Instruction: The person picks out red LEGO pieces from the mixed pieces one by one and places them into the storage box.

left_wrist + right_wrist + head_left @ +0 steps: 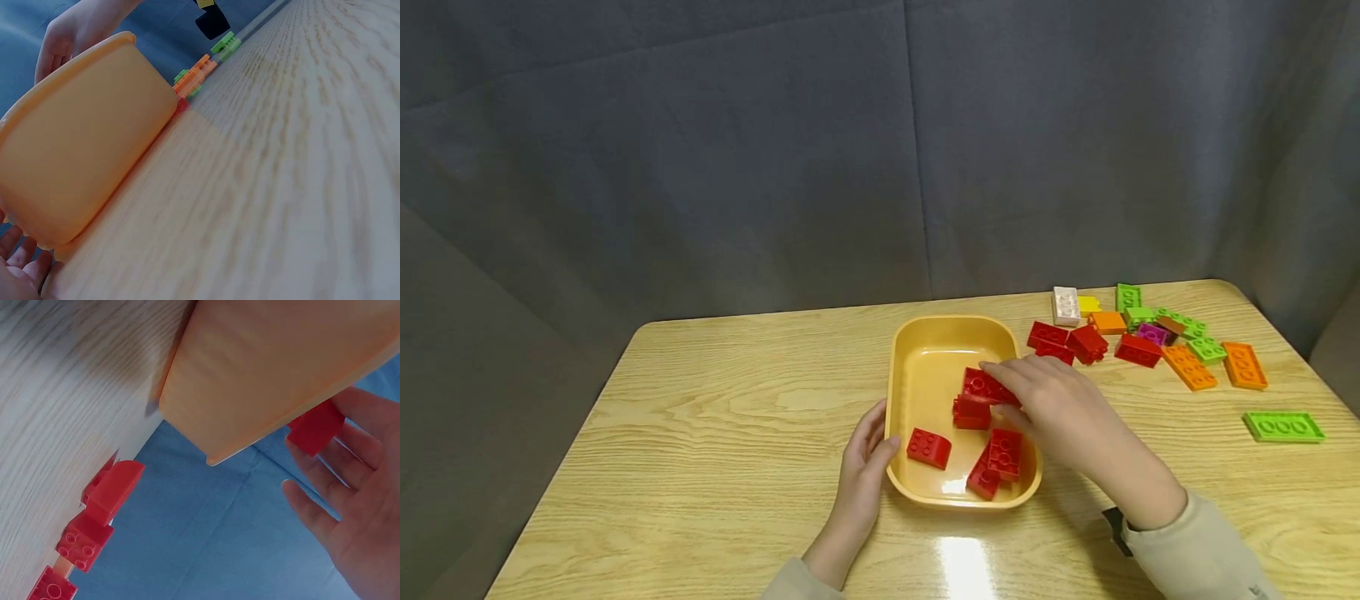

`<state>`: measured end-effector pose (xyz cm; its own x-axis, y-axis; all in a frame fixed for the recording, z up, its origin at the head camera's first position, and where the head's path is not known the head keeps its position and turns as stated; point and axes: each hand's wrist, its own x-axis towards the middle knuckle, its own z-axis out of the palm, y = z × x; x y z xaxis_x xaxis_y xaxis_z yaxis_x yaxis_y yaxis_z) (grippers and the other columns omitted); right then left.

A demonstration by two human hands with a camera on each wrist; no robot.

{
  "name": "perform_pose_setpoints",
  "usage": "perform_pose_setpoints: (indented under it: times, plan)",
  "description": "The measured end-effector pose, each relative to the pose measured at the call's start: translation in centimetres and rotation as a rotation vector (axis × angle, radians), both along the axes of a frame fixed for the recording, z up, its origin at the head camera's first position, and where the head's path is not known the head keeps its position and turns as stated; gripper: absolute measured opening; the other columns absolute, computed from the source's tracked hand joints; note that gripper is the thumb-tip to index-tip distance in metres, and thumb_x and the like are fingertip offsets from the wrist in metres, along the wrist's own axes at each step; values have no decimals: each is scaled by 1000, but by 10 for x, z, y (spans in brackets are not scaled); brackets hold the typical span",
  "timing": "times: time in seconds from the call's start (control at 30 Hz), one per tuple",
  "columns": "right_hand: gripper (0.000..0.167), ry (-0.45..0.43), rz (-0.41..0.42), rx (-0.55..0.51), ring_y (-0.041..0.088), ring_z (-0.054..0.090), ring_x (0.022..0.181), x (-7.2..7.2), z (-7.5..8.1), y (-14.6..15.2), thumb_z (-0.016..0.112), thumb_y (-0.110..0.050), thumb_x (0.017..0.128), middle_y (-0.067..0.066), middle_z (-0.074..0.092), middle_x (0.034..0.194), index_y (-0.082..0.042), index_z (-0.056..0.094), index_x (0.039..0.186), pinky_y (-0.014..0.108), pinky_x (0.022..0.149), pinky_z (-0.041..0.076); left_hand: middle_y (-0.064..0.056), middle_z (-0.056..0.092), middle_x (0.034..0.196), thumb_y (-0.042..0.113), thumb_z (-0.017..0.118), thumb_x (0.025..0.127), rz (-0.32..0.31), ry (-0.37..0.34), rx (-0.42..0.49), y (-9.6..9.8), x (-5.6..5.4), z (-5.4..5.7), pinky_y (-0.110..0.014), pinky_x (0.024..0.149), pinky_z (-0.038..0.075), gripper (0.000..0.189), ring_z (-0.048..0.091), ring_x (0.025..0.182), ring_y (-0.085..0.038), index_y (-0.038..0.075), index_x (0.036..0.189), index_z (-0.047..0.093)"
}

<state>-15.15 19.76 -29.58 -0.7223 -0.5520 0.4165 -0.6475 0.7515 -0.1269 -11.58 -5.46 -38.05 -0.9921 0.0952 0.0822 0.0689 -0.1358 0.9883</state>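
Note:
A yellow plastic bin [917, 487] stands on the table with several red toy bricks inside, one of them a brick with a sloped end [928, 448] near the left wall. My left hand [863, 467] grips the bin's left side, thumb at the rim and fingers along the outer wall. Over the right rim reaches my right hand [1063, 408], pinching a red brick [317, 428] between thumb and fingers. In the head view that brick overlaps other red ones in the bin, and the hand hides part of it.
Right of the bin lie more red bricks [1087, 343] on the wooden table [722, 417]. Beyond them are a white brick [1065, 306], orange plates [1245, 365] and several green pieces. A lone green plate [1285, 427] lies farther right. A dark curtain [775, 167] hangs behind the table.

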Motion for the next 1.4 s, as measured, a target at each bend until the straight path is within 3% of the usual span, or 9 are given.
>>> perform_pose_setpoints:
  times: [0.87, 1.4]
  plan:
    - [48, 50, 111, 12, 25, 66, 93, 7, -4, -14, 88, -11, 73, 6, 71, 104, -6, 70, 118, 45, 86, 54, -21, 41, 149, 11, 48, 99, -13, 4, -5, -1, 0, 0, -26, 104, 42, 54, 41, 136, -34, -1, 150, 35]
    - [47, 40, 144, 46, 26, 66, 96, 10, -9, -20, 89, -4, 68, 7, 73, 104, -6, 73, 112, 45, 90, 53, -19, 43, 149, 12, 50, 98, 3, -4, -7, 0, 0, 0, -26, 105, 42, 54, 41, 137, -33, 1, 149, 38]
